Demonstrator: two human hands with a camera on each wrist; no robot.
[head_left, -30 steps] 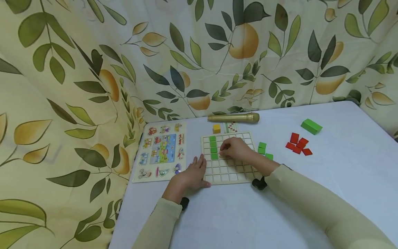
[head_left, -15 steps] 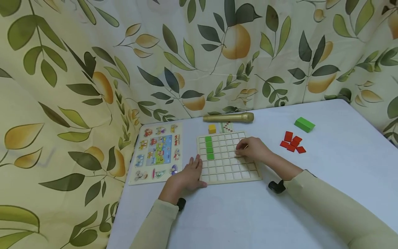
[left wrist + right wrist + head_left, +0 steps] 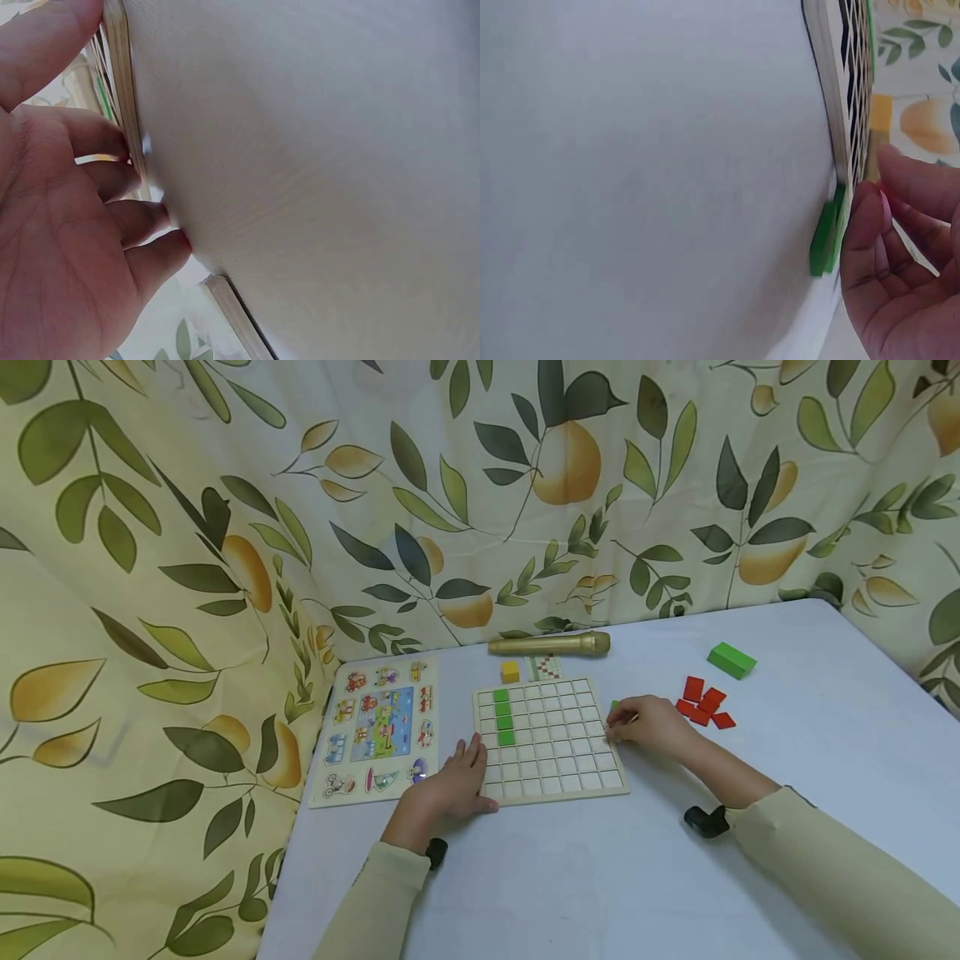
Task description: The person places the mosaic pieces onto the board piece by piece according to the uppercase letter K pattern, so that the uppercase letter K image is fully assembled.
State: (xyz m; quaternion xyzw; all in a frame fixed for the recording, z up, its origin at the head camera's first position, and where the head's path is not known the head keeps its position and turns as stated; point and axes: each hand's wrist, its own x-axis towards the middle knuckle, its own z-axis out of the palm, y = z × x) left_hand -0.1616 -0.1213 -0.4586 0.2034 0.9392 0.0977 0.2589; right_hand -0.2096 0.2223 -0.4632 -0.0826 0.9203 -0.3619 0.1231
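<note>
A pale wooden grid board (image 3: 555,768) lies on the white-covered table, a column of several green tiles (image 3: 505,722) set near its left side. My left hand (image 3: 455,785) rests at the board's left edge with its fingers extended; the left wrist view has the fingertips right at that edge. Beyond the right edge, my right hand (image 3: 651,727) hovers over loose green tiles (image 3: 826,236), largely covering them in the head view. Its thumb and forefinger are bent towards each other, with no tile showing between them in the right wrist view.
Red tiles (image 3: 703,702) lie in a loose pile right of my right hand, a green block (image 3: 732,661) behind them. A picture puzzle board (image 3: 446,664) is at left. Behind the grid board are a yellow cube (image 3: 510,672), a patterned card (image 3: 544,667) and a gold microphone (image 3: 551,644).
My right hand has moved right, from beside the green column across the grid board to the loose green tiles. The left hand stays at the board's left edge. The head view has shifted slightly.
</note>
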